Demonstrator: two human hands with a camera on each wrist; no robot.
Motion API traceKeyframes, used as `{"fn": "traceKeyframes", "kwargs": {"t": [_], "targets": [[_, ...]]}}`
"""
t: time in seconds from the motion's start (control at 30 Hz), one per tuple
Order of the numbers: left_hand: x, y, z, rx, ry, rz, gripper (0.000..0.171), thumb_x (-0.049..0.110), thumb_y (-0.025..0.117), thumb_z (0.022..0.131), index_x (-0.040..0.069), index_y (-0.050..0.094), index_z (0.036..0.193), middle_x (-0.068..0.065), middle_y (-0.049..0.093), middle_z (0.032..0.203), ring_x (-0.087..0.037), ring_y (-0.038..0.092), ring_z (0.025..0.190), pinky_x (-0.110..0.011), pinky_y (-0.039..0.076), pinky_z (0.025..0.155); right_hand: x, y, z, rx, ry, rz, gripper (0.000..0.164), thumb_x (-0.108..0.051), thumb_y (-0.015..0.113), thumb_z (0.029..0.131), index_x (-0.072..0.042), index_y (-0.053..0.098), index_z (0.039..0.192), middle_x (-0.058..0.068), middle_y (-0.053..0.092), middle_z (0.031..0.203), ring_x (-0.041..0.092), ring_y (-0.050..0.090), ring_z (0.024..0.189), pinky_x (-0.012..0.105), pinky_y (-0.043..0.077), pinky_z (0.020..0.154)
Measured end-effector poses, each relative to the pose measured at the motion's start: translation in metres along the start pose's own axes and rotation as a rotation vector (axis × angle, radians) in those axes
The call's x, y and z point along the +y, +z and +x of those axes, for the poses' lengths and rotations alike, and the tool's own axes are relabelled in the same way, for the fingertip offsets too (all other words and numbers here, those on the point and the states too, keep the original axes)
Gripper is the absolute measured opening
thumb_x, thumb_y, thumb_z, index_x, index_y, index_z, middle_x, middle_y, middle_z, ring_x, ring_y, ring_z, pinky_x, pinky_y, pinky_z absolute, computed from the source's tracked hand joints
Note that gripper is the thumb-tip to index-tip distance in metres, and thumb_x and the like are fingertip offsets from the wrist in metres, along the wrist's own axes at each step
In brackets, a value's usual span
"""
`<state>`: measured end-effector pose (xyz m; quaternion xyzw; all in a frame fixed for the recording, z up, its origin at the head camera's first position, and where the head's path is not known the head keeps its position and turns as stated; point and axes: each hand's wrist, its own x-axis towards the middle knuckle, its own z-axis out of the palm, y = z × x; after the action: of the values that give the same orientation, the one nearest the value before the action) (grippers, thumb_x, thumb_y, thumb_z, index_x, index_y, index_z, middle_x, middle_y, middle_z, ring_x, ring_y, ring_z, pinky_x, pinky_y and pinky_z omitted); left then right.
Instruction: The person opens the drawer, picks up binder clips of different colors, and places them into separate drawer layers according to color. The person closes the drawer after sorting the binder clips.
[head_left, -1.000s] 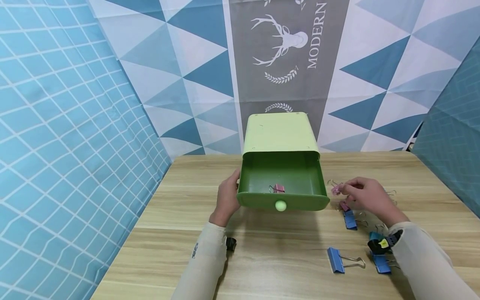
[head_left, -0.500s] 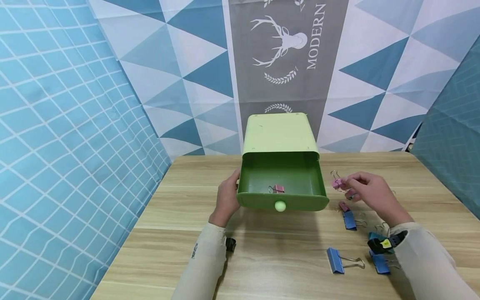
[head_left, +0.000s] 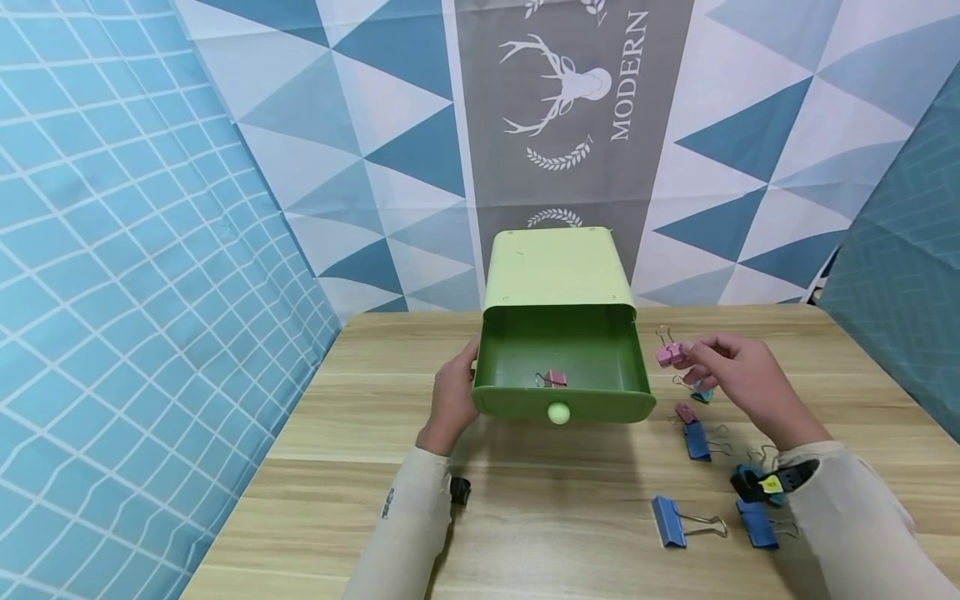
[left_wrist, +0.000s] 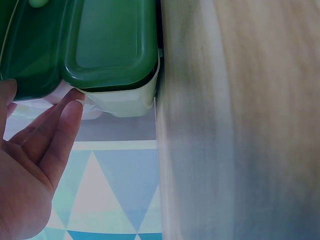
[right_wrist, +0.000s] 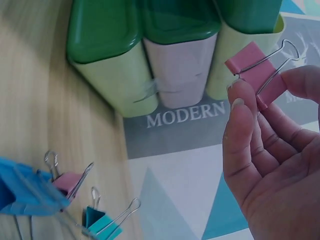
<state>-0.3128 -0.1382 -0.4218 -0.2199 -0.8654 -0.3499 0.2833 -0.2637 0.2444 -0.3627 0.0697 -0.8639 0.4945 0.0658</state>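
Note:
My right hand point(head_left: 738, 375) pinches a pink binder clip point(head_left: 670, 354) beside the cabinet, above the table. In the right wrist view the clip point(right_wrist: 257, 72) sits between thumb and fingertips, its wire handles sticking out. The light green desktop cabinet point(head_left: 558, 267) has its dark green top drawer point(head_left: 566, 406) pulled out. Inside that drawer lies another pink binder clip point(head_left: 555, 378). My left hand point(head_left: 453, 400) is against the cabinet's left side. In the left wrist view its fairly straight fingers point(left_wrist: 65, 125) touch the side by the drawers.
On the wooden table point(head_left: 360, 433), to the right, lie a teal clip point(head_left: 702, 392), a small pink clip point(head_left: 686, 413) and several blue clips, including a large one point(head_left: 670, 522). Another teal clip is partly hidden by the right wrist strap point(head_left: 772, 482). A patterned cloth backdrop stands behind.
My right hand has lifted the pink binder clip from the table and moved it slightly up and away from the other clips. The left hand has stayed at the cabinet.

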Motion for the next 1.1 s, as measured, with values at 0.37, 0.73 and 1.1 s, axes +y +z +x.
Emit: {"fn": "traceKeyframes", "kwargs": {"t": [0.37,0.73,1.1], "targets": [[-0.003,0.002,0.000,0.012,0.020,0.004,0.045,0.012,0.059,0.087,0.030,0.051,0.127,0.005,0.064,0.097,-0.010,0.057,0.076,-0.027,0.048,0.060,-0.026,-0.001,-0.008,0.015,-0.079,0.100,0.042,-0.043,0.047,0.094,-0.006,0.060,0.108,0.016,0.065,0.097,0.028,0.064,0.079,0.034,0.054,0.065],[0.001,-0.001,-0.001,0.006,0.012,-0.003,0.043,0.011,0.058,0.087,0.030,0.052,0.125,0.006,0.064,0.096,-0.008,0.054,0.070,-0.025,0.045,0.057,-0.054,0.002,-0.014,0.010,-0.142,0.077,0.036,-0.041,0.046,0.095,-0.010,0.061,0.104,0.011,0.066,0.092,0.025,0.064,0.077,0.032,0.053,0.064],[-0.001,0.000,-0.001,-0.005,0.015,-0.017,0.043,0.008,0.053,0.089,0.031,0.051,0.126,0.008,0.063,0.096,-0.010,0.049,0.065,-0.027,0.044,0.057,-0.083,0.010,-0.006,-0.054,-0.184,0.053,0.029,-0.041,0.053,0.092,-0.017,0.064,0.103,0.006,0.068,0.090,0.024,0.063,0.074,0.033,0.053,0.064]]}}
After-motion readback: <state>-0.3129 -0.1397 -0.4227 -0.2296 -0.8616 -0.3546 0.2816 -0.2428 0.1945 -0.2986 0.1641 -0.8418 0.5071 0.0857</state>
